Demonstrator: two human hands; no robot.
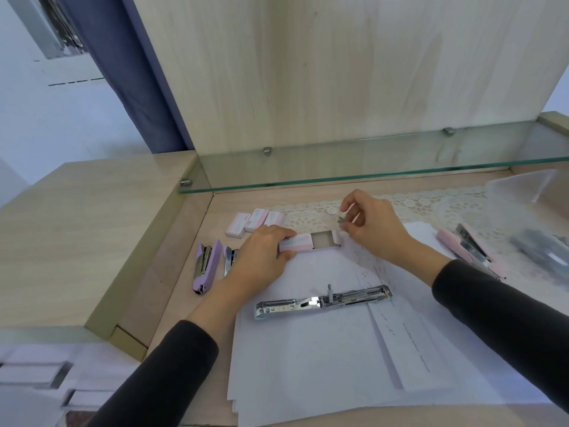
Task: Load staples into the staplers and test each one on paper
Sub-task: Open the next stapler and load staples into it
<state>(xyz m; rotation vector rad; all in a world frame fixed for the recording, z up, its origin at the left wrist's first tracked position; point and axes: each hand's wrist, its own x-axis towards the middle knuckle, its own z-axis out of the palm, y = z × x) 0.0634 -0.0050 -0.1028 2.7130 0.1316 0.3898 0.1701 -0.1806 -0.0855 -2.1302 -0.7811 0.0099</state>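
White paper sheets (308, 365) lay nearest, bearing the opened chrome stapler (323, 299). My left hand (261, 254) gripped the pink-and-white cardboard staple box (300, 243); my right hand (374, 226) pinched a silver staple strip (341, 217) above it, best kept level, then seated legs-down.

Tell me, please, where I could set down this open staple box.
Free: the paper nearer you than the opened stapler, and the wood strip nearer you than the purple stapler. Crowded: around the closed staple boxes and by the pink stapler.
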